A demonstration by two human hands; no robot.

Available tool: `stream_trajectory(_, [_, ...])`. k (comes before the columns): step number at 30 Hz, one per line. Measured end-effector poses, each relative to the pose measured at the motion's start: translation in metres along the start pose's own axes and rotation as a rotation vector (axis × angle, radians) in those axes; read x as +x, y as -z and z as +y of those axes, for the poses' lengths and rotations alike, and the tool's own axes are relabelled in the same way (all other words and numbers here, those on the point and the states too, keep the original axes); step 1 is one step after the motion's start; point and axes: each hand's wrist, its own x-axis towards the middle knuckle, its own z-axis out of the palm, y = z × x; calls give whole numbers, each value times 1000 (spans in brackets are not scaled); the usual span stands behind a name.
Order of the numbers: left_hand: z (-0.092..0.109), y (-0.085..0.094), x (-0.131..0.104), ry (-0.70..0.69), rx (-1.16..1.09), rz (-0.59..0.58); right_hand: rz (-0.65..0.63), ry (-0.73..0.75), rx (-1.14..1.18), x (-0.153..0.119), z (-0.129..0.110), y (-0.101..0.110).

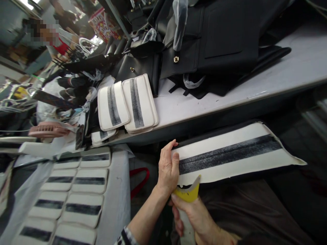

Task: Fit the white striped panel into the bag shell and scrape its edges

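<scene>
A long white panel with a dark, speckled stripe [230, 153] lies slantwise in front of me, with dark material showing along its edges. My left hand [168, 166] grips the panel's left end, thumb on the upper face. Just below, my right hand [194, 217] is closed around the pale grey handle of a hand tool with a curved yellow head [189, 194]. One pointed grey tip of that head rises beside the panel's lower left edge; whether it touches, I cannot tell. The head's other end is hidden near my left wrist.
Striped white pads [139, 105] are stacked on the white bench [191, 110], in front of black leather bags [224, 44]. Several similar pads [83, 207] lie in rows on a covered table [119, 190] at left. A pink object [48, 129] and clutter stand behind; a person [63, 17] is farther back.
</scene>
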Motion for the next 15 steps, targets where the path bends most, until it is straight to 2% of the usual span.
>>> stream_trajectory(10, [6, -3, 4, -21, 88, -6, -6, -45, -134, 4, -9, 10])
stream_trajectory(13, [10, -7, 7, -20, 134, 17, 8, -53, -131, 7, -6, 17])
stream_trajectory(15, [13, -10, 8, -17, 193, 34, -35, -61, -54, 11, -2, 25])
